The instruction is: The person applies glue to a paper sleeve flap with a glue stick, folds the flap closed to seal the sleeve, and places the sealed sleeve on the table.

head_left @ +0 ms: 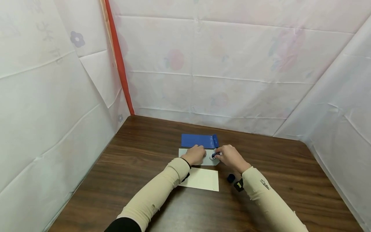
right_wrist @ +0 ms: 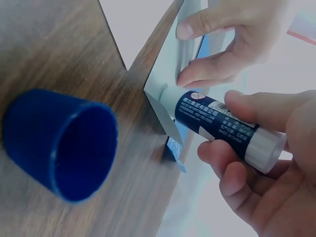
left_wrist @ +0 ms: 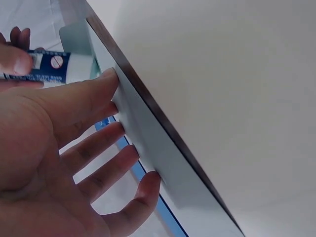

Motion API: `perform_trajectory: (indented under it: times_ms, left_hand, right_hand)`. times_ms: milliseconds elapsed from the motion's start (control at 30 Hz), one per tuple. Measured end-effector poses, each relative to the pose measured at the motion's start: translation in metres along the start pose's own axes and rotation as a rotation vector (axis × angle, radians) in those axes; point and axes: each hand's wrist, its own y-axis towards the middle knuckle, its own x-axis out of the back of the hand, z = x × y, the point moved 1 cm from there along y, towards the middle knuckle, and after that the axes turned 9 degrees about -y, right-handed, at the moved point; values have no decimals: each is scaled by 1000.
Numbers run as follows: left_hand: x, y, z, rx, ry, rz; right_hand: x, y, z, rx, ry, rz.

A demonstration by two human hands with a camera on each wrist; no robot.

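My right hand (head_left: pixel 232 158) grips a glue stick (right_wrist: pixel 217 121) with a dark blue label and white ends. Its tip meets the right end of a pale grey-green paper piece (head_left: pixel 213 161), whose corner looks angled. On that same piece press the fingertips of my left hand (head_left: pixel 195 155), just left of the glue stick. In the left wrist view, the left fingers (left_wrist: pixel 111 170) are spread along the paper. Behind it lies a blue paper piece (head_left: pixel 195 140) with a folded, white-smeared strip at its right end.
A cream envelope (head_left: pixel 207 180) lies nearer, partly under my left forearm. The blue glue cap (right_wrist: pixel 59 143) is on the brown wooden table (head_left: pixel 153 135), close to my right wrist. White sheeting (head_left: pixel 232 80) hangs behind and at both sides.
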Motion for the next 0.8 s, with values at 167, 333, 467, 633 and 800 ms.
perform_trajectory:
  times_ms: [167, 333, 467, 633, 800]
  left_hand:
    - [0, 0, 1, -2, 3, -8]
    - [0, 0, 1, -3, 0, -6]
    - [2, 0, 1, 1, 0, -4]
    - [4, -2, 0, 7, 0, -1]
    - [2, -2, -1, 4, 4, 0]
  right_hand:
    - [3, -10, 4, 24, 9, 24]
    - [7, -13, 5, 35, 36, 45]
    - [5, -5, 1, 12, 44, 4]
    - [0, 10, -7, -9, -5, -90]
    - [-7, 21, -14, -49, 14, -107]
